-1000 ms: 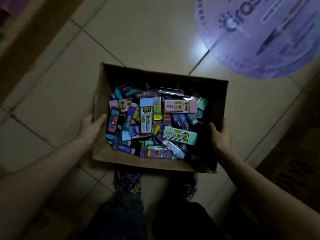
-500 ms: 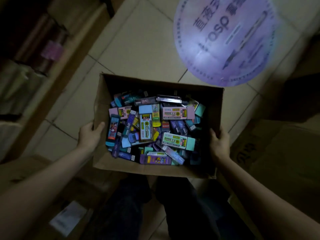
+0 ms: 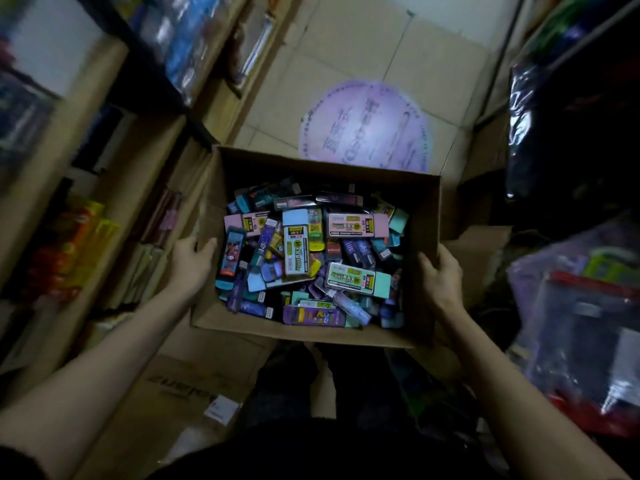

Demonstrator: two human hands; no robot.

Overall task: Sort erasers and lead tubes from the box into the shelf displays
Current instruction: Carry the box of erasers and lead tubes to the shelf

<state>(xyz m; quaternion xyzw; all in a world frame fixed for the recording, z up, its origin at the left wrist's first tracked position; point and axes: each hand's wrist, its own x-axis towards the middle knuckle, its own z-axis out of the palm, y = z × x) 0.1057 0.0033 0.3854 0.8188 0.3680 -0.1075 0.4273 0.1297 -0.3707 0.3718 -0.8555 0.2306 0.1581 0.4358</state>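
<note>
In the aisle beside the shelves: the box [image 3: 304, 332] was held up in front of the body, with the erasers [image 3: 358, 225] and lead tubes [image 3: 349, 304] heaped loose inside it.
Left hand [image 3: 192, 263]: was clamped on the box's left wall, with the thumb hooked over the rim.
Right hand [image 3: 440, 282]: was clamped on the right wall in the same way, thumb at the rim.
Change: within the last second the shelves [image 3: 104, 109] at the left were brought into view, where mostly bare floor [image 3: 346, 46] had been seen. The purple floor sticker [image 3: 367, 129] was shifted from the upper right to just beyond the box's far wall. Both grips and the lie of the heap were kept as they had been.
Meaning: the box was judged to have been carried up to the displays. No piece had been taken out, so sorting was yet to be started.
Hidden: the fingers of both hands were covered by the cardboard, and the lower layers of the heap were buried.
Hard to make out: the shelf goods were blurred and dim, so no eraser or lead display could be picked out. The bags [image 3: 581, 323] at the right were equally unclear.
</note>
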